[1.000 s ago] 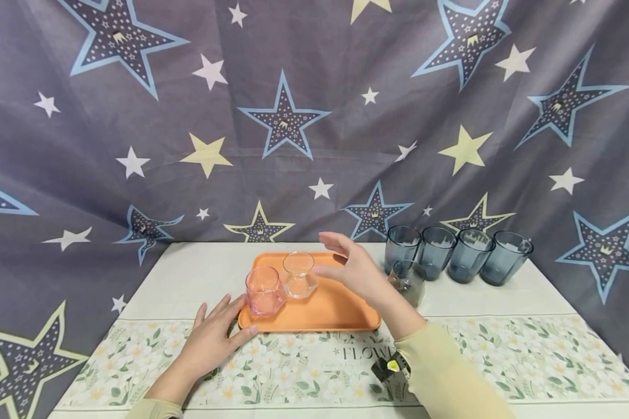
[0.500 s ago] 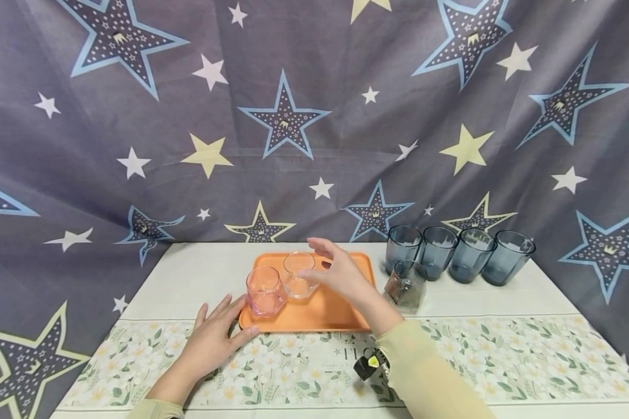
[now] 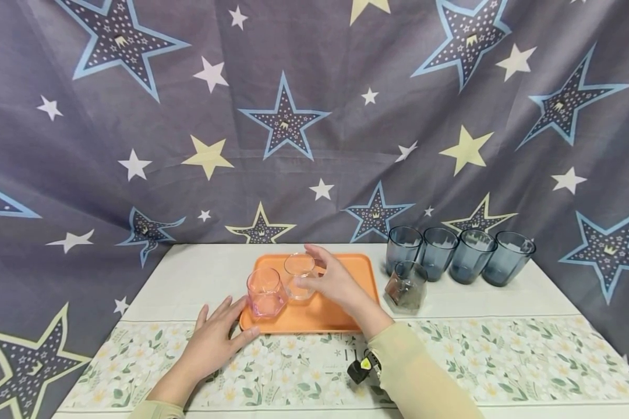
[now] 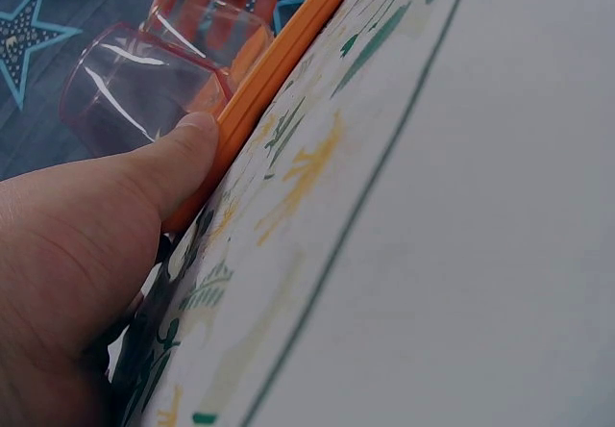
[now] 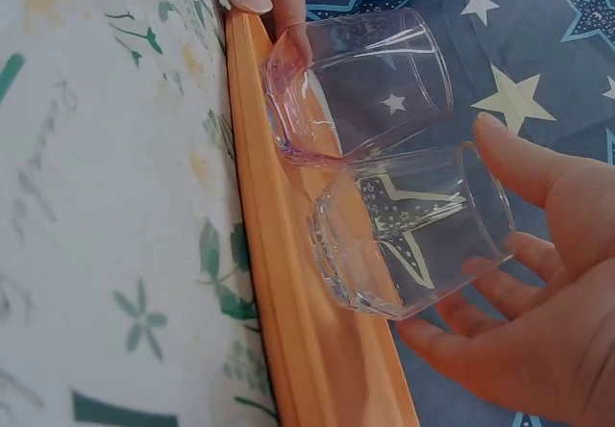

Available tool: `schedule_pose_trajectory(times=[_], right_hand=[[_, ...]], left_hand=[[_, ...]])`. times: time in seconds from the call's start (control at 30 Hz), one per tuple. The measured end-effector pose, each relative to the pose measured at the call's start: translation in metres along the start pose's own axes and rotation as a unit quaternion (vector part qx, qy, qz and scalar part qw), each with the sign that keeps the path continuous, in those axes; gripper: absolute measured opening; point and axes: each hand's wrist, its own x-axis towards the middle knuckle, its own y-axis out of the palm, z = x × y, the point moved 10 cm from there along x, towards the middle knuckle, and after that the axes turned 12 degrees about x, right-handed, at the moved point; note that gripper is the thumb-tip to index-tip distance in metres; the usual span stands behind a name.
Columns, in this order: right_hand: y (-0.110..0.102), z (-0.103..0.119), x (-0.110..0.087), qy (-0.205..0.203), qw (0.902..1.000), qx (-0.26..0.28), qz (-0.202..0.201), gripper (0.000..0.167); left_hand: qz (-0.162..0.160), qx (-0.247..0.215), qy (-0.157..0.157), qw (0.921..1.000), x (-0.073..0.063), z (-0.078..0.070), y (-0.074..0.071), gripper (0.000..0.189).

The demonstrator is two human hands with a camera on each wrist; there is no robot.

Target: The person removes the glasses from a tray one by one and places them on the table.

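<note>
A clear glass tumbler (image 3: 300,285) and a pink-tinted glass tumbler (image 3: 266,297) stand upright side by side on the left part of an orange tray (image 3: 340,317). My right hand (image 3: 335,282) curves around the clear tumbler from the right, thumb in front and fingers behind. In the right wrist view, a small gap shows between thumb tip and rim, while the fingertips overlap the far side of the glass. My left hand (image 3: 217,337) rests at the tray's front left corner with fingers straight. Its thumb (image 4: 197,143) lies against the orange rim, close to the pink tumbler.
A smoky grey tumbler (image 3: 407,291) stands on the table right of the tray. Behind it, several blue-grey glasses (image 3: 472,259) stand in a row at the back right. A floral cloth strip (image 3: 513,361) crosses the table's front; a star-patterned curtain (image 3: 356,151) hangs behind.
My right hand has moved left until thumb and fingers lie around the clear tumbler. Both tumblers, the tray and my left hand have stayed in place.
</note>
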Motion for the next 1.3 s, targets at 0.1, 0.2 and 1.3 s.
schedule_pose_trajectory(times=[0.1, 0.2, 1.3], right_hand=[[0.001, -0.002, -0.001, 0.002, 1.0, 0.002, 0.003, 0.093], [0.001, -0.004, -0.002, 0.002, 1.0, 0.004, 0.004, 0.091], [-0.01, 0.0, -0.003, -0.009, 0.9988, -0.026, -0.04, 0.074]], left_hand=[[0.0, -0.001, 0.0, 1.0, 0.0, -0.001, 0.001, 0.088], [0.0, -0.001, 0.001, 1.0, -0.001, -0.002, 0.002, 0.087], [-0.01, 0.0, 0.021, 0.9997, -0.002, -0.001, -0.004, 0.085]])
